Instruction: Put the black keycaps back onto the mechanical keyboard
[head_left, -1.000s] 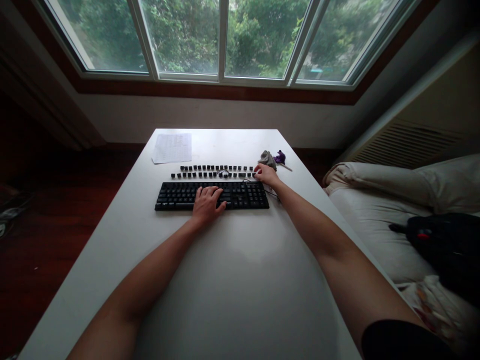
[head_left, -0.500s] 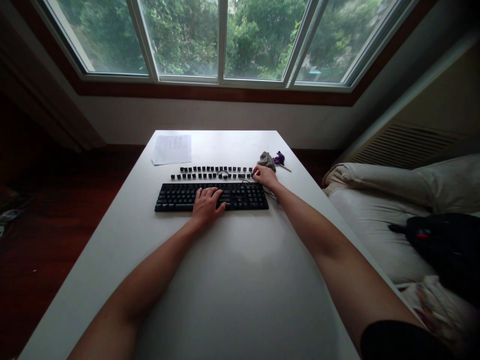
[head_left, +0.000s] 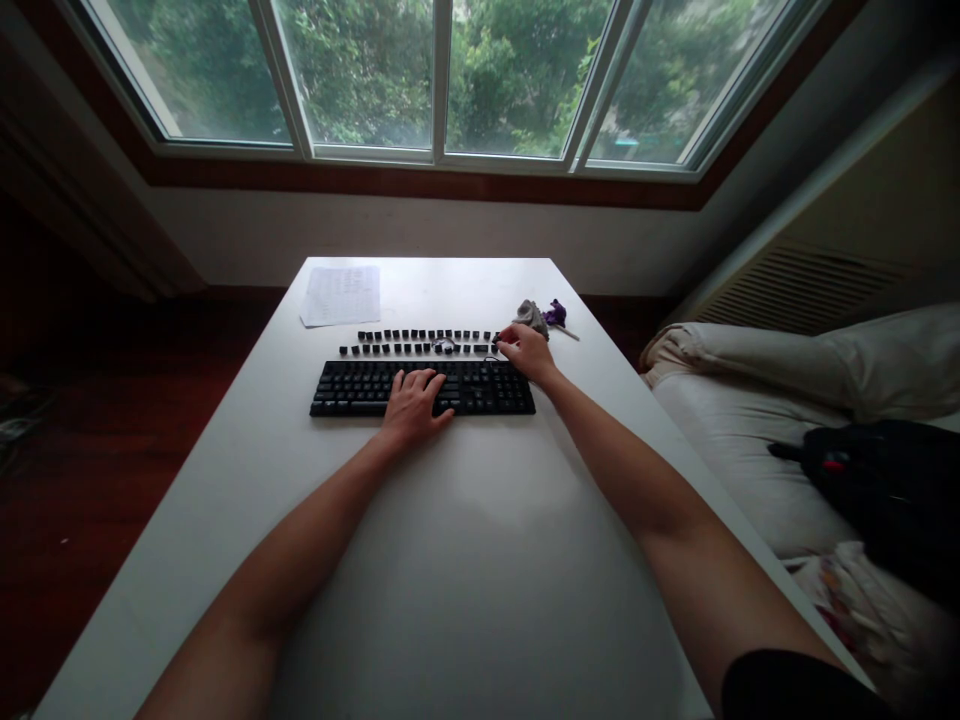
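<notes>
A black full-size keyboard (head_left: 352, 390) lies on the white table (head_left: 465, 520). My left hand (head_left: 412, 402) rests on its middle, fingers spread over the keys and thumb out along the front edge. Behind the keyboard, two rows of loose black keycaps (head_left: 406, 348) are laid out. At the right end of these rows, my right hand (head_left: 526, 352) has its thumb and fingertips pinched together. A small dark keycap (head_left: 496, 338) shows at these fingertips, partly hidden by them.
Printed paper (head_left: 341, 295) lies at the table's back left. A grey crumpled cloth (head_left: 529, 315) and a purple bundle (head_left: 556, 313) with a stick sit beyond my right hand. A small whitish object (head_left: 444, 345) lies among the keycaps. A sofa (head_left: 720, 430) with a dark bag (head_left: 877, 480) stands at the right.
My right hand has shifted slightly left, its fingertips now closer to the end of the far keycap row. My left hand stays on the keyboard. The camera view has moved a little.
</notes>
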